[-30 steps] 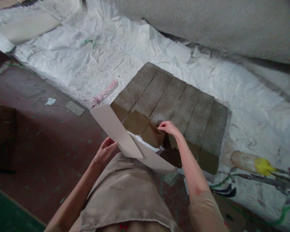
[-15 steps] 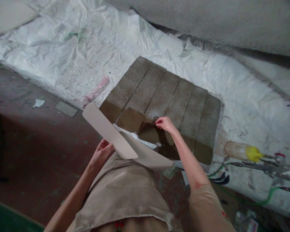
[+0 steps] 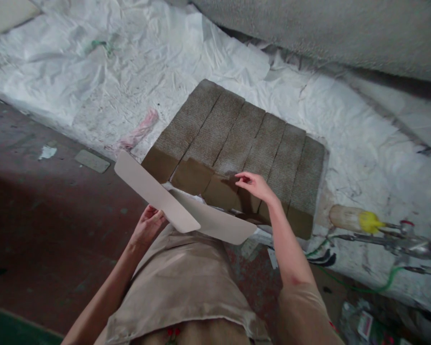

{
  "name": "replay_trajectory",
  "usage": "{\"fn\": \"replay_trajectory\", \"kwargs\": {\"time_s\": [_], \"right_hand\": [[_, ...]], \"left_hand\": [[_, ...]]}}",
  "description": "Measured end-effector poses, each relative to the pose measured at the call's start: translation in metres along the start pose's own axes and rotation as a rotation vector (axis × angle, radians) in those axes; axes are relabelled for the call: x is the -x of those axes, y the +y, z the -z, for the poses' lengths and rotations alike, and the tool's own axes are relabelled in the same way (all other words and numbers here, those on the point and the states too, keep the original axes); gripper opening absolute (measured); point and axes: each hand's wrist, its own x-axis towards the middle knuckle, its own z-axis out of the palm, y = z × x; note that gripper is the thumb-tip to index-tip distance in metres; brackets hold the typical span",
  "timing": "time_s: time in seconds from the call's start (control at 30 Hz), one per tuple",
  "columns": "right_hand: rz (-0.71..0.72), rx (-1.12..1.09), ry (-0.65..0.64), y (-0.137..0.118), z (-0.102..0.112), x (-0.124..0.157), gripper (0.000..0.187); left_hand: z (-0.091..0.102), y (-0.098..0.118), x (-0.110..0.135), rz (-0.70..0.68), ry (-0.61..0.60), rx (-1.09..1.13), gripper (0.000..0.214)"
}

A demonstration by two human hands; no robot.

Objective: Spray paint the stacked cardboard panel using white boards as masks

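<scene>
A stack of brown fibrous pads point(image 3: 244, 143), laid in several rows side by side, rests on white sheeting. My right hand point(image 3: 255, 186) lies on the stack's near edge, fingers curled over the top corner of one pad. My left hand point(image 3: 148, 226) grips the lower edge of a pale flat board point(image 3: 154, 193) that tilts up to the left. A second pale flat board point(image 3: 215, 221) lies across my lap, overlapped by the first. My beige-clad knees fill the bottom of the view.
Crumpled white sheeting point(image 3: 93, 81) covers the floor behind the stack. A spray gun with a yellow-banded handle point(image 3: 366, 223) and green hose lies at the right. A grey textured slab point(image 3: 326, 33) runs along the top. Dark red floor point(image 3: 39, 215) spreads to the left.
The view has shifted so everything sits a little lower-left to higher. My right hand has slid slightly right along the pads' near edge. My left hand keeps hold of the pale board.
</scene>
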Motion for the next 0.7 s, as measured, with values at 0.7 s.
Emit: {"fn": "replay_trajectory", "kwargs": {"time_s": [0.7], "right_hand": [[-0.180,-0.064,0.208,0.056,0.000,0.118,0.024]], "left_hand": [[0.021,0.023,-0.012,-0.026,0.037,-0.035,0.032]]}}
